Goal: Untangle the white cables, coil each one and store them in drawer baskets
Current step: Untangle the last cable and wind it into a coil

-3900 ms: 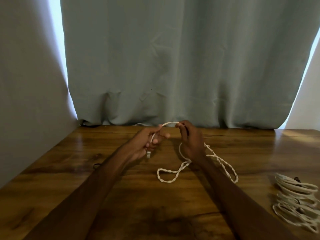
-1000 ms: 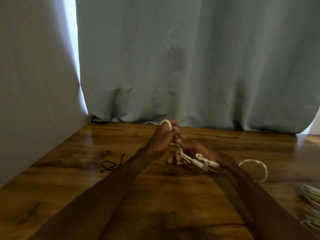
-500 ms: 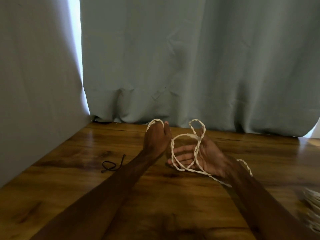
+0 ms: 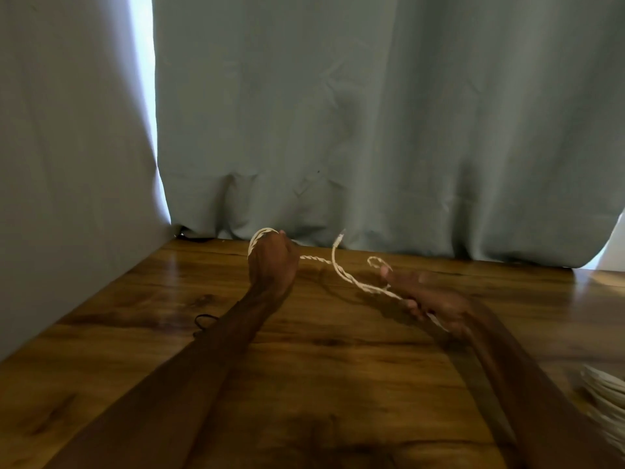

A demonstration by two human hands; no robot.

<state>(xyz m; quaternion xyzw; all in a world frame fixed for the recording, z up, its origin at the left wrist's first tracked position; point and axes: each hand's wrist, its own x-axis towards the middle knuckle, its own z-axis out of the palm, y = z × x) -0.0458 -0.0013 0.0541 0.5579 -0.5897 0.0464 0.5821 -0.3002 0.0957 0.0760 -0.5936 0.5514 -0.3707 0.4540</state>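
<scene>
A twisted white cable (image 4: 348,277) stretches between both hands above the wooden table (image 4: 321,360). My left hand (image 4: 272,262) is closed in a fist, with several turns of the cable looped around it. My right hand (image 4: 431,301), blurred by motion, grips the cable lower and to the right. The cable's free plug end (image 4: 339,239) sticks up between the hands, and a small loop curls near my right fingertips. A pile of other white cables (image 4: 605,404) lies at the right edge, cut off by the frame.
A small black tie (image 4: 203,322) lies on the table beside my left forearm. Grey-green curtains (image 4: 372,130) hang behind and along the left side. A dark cord shows in the back left corner. No drawer or basket is in view.
My right hand has swung down and to the right, pulling the cable out. The large loop it held is gone, and the plug end now stands free. My left hand stayed put.
</scene>
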